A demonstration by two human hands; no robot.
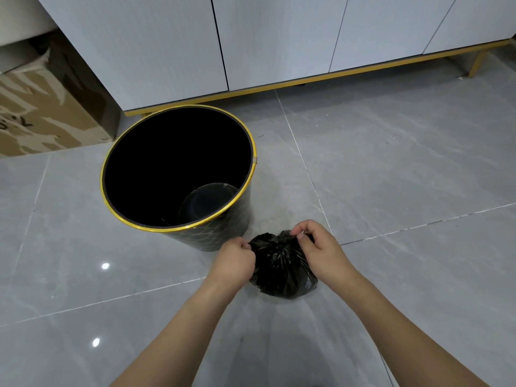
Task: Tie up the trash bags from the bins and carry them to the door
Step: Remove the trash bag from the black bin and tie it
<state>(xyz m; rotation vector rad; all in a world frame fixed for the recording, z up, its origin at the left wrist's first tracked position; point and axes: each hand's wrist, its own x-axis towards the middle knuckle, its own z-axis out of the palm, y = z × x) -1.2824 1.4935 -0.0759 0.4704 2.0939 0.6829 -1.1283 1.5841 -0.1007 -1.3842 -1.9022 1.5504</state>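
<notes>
A: Sitting on the grey floor tiles (391, 169), the black trash bag (282, 266) is a small, crinkled bundle, its top gathered into a bunch.

B: Who has hold of it?

A: Both hands. The left hand (233, 262) has its grip closed on the gathered plastic at the bag's left side, fingers curled tight. The right hand (318, 248) pinches the plastic at the top right, thumb and fingertips pressed together on it.

B: And the bin?

A: The bin (178, 166) stands upright just beside the bag, up and to the left, close to the left hand. It is black with a gold rim, and looking in I see only the dark wall and the round bottom, with no liner in it.

B: What is around them?

A: Behind the bin runs a pale cabinet (251, 43) with flat doors, a gold strip along its base and a gold leg at far right. A cardboard box (42, 113) sits at the left, next to the cabinet's end, well apart from the bag. Two bright spots of light reflect off the glossy tiles at lower left.
</notes>
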